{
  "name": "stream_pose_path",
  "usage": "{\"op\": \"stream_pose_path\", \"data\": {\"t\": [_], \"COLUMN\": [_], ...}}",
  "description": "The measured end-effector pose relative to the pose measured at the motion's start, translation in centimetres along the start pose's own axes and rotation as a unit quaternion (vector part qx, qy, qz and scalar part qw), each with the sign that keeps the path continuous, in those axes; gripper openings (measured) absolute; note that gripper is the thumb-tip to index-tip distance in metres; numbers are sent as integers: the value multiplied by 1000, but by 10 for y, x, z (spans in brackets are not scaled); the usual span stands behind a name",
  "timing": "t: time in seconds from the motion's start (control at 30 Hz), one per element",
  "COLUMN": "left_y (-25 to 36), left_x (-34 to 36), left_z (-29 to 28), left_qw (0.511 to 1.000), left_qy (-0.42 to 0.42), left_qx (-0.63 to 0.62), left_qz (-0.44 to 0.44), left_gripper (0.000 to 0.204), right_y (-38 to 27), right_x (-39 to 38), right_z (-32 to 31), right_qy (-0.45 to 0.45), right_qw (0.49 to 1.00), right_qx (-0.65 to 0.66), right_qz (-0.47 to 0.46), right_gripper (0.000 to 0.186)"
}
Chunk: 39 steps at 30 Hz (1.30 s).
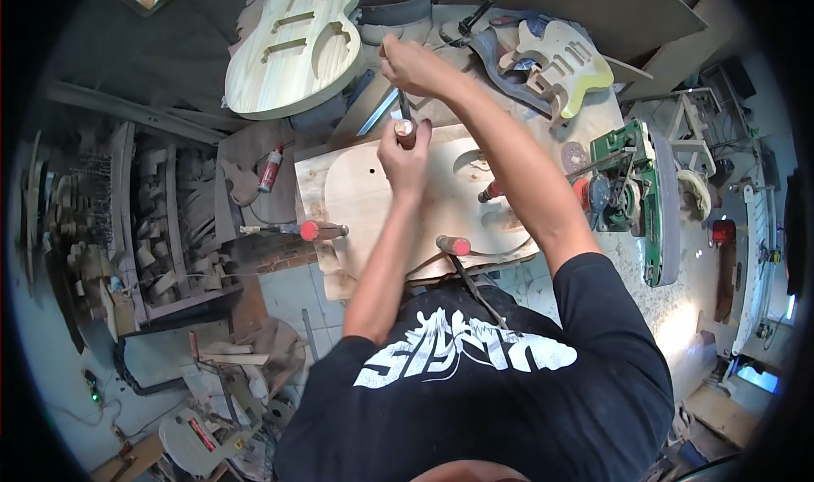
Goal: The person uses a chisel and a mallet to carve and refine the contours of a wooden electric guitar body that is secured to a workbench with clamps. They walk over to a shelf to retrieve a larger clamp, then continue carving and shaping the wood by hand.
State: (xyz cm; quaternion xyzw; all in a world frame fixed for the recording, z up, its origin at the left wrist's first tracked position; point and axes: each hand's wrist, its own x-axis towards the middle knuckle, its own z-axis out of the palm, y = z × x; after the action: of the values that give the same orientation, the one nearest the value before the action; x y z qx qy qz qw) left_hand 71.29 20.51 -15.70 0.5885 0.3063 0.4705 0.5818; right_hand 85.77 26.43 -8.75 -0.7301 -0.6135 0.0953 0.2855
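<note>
Wraps left grip (404,164) closed around wooden handle (406,134); curls right grip (413,66) near dark bar (404,103), with gap and contents impossible to tell.

I find the wooden body blank (352,195) before me smooth and matt; the guitar body (280,81) at upper left likewise, grain visible. Clamp handles (332,230) appear wooden. My shirt (475,418) is matt cloth; the sander's frame (652,228), painted metal.
</note>
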Motion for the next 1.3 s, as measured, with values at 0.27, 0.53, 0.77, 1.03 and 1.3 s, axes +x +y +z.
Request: {"op": "stream_pose_path", "data": {"t": [0.27, 0.53, 0.77, 1.03, 1.3], "left_y": [-10, 1, -17, -9, -70], "left_x": [36, -9, 36, -12, -23], "left_z": [-27, 2, -31, -12, -29], "left_qw": [940, 992, 974, 996, 982], "left_qy": [-306, 75, -224, -31, -61], "left_qx": [-66, 102, 22, 80, 72], "left_qz": [-135, -21, -14, 1, 163], "left_gripper": [32, 28, 34, 30, 35], "right_y": [0, -11, -15, -5, -77], "right_x": [-4, -8, -7, -8, -65], "right_z": [-8, -13, -26, -30, -62], "right_qy": [16, -5, -39, -77, -2], "right_qw": [1000, 1000, 997, 994, 994], "right_qx": [1, 28, 58, 51, 73], "right_qz": [-16, 11, 40, 66, 85], "right_gripper": [30, 30, 32, 41, 43]}}
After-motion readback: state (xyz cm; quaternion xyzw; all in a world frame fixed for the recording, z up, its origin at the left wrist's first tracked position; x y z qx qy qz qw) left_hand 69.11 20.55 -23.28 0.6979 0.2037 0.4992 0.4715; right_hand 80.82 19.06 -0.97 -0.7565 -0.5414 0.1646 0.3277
